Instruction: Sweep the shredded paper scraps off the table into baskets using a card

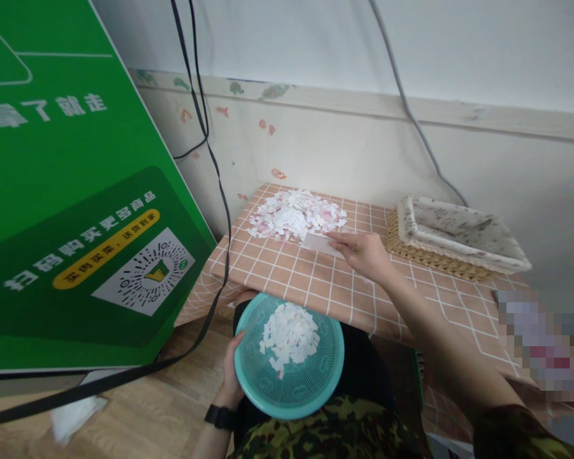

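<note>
My left hand (233, 363) grips the left rim of a teal plastic basket (310, 387), which sits over my lap just below the table edge. Inside the basket lies a heap of small torn paper scraps (291, 338). With my right hand (361, 252) I pinch a flat white card (323, 243) above the table. The card's far edge is at the front of a larger pile of white and pinkish paper scraps (296, 215). That pile spreads over the back left of the checked tablecloth (310, 284).
A wicker basket (440, 264) with a printed cloth lining stands on the right of the table. At left is a large green panel (100, 191) with white lettering. Black cables (224, 223) hang down in front of it. The wall closes off the back.
</note>
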{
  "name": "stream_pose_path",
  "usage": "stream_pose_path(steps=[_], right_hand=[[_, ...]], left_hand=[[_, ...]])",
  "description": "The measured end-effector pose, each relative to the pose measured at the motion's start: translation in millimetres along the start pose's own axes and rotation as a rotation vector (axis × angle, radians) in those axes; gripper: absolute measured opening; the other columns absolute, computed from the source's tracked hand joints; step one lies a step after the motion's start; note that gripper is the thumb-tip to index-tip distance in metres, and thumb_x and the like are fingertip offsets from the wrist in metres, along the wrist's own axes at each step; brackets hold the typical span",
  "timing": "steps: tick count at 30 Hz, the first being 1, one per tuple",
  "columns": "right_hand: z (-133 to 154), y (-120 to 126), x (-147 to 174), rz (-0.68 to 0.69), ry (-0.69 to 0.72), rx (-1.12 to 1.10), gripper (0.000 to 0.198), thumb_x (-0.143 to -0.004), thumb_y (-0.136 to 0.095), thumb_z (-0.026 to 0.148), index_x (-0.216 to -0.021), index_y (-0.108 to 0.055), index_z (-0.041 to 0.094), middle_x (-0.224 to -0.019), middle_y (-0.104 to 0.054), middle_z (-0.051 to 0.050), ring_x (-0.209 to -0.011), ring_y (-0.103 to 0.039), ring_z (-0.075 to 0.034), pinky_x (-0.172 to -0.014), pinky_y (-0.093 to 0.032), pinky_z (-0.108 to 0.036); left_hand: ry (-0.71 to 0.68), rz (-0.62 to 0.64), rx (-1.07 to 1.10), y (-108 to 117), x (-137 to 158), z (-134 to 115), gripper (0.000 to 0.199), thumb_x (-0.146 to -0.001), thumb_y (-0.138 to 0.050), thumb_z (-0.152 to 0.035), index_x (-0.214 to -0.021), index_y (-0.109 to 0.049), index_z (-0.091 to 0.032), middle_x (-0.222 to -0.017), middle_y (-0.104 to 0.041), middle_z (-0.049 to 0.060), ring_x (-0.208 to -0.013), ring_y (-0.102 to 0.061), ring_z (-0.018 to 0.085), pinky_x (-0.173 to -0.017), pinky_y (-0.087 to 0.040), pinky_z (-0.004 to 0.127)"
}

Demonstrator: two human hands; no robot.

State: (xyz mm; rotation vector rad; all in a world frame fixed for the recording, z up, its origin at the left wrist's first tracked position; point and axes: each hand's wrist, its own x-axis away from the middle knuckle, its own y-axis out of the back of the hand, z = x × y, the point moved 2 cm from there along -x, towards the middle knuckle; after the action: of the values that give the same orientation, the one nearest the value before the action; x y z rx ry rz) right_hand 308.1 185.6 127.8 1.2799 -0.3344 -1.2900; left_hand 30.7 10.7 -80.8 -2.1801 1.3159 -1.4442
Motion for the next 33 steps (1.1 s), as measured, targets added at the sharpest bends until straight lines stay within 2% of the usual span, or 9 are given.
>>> stream_pose_path(steps=[8,15,19,24,27,33], right_hand=[[0,1,-3,0.039,0.008,-0.03,0.029,-0.087,-0.056,0.029,-0.113,-0.069,0.026,-0.099,-0.073,-0.005,-0.083,-0.071,-0.022,-0.07,-0.055,-0.032],[0,4,-13,0.059,0.029,0.117,0.029,-0.088,-0.053,0.027,-0.112,-0.07,0.027,-0.097,-0.074,-0.004,-0.084,-0.071,-0.024,-0.073,-0.054,-0.036],[-5,6,-16,0.042,0.019,0.179,0.029,-0.089,-0.052,0.029,-0.112,-0.07,0.027,-0.096,-0.074,-0.005,-0.082,-0.071,-0.024,-0.069,-0.054,-0.036],[-9,8,-5,-0.013,-0.008,0.108,0.03,-0.089,-0.052,0.031,-0.113,-0.07,0.026,-0.101,-0.073,-0.004,-0.082,-0.071,-0.021,-0.069,-0.053,-0.032],[-4,5,9,-0.039,-0.021,0.112,0.031,-0.089,-0.052,0.032,-0.115,-0.069,0.027,-0.099,-0.074,-0.004,-0.073,-0.07,-0.019,-0.063,-0.051,-0.03],[9,-8,24,-0.09,-0.05,0.106,0.03,-0.09,-0.051,0.034,-0.113,-0.07,0.028,-0.072,-0.074,-0.002,-0.052,-0.061,-0.015,-0.053,-0.044,-0.028]], left_hand=[[0.009,-0.009,-0.016,3,-2,0,0.02,-0.066,-0.071,-0.032,-0.076,-0.071,-0.015,-0.07,-0.074,0.004,-0.064,-0.067,0.021,-0.069,-0.053,0.035],[0.011,-0.026,-0.012,1,-1,0,0.02,-0.065,-0.071,-0.032,-0.076,-0.072,-0.016,-0.07,-0.074,0.004,-0.062,-0.067,0.021,-0.067,-0.053,0.034],[-0.002,-0.011,-0.007,0,0,-1,0.017,-0.065,-0.071,-0.031,-0.074,-0.072,-0.016,-0.067,-0.074,0.003,-0.061,-0.067,0.02,-0.064,-0.052,0.032],[0.002,-0.007,0.0,-3,2,-2,0.017,-0.066,-0.071,-0.032,-0.074,-0.072,-0.016,-0.068,-0.074,0.003,-0.062,-0.067,0.02,-0.065,-0.053,0.032],[0.006,0.001,0.013,-2,2,-2,0.016,-0.066,-0.071,-0.031,-0.075,-0.072,-0.017,-0.068,-0.074,0.003,-0.062,-0.066,0.02,-0.066,-0.053,0.032],[-0.013,-0.008,-0.008,8,-5,1,0.02,-0.067,-0.071,-0.033,-0.078,-0.072,-0.017,-0.072,-0.074,0.003,-0.065,-0.067,0.019,-0.07,-0.052,0.032]])
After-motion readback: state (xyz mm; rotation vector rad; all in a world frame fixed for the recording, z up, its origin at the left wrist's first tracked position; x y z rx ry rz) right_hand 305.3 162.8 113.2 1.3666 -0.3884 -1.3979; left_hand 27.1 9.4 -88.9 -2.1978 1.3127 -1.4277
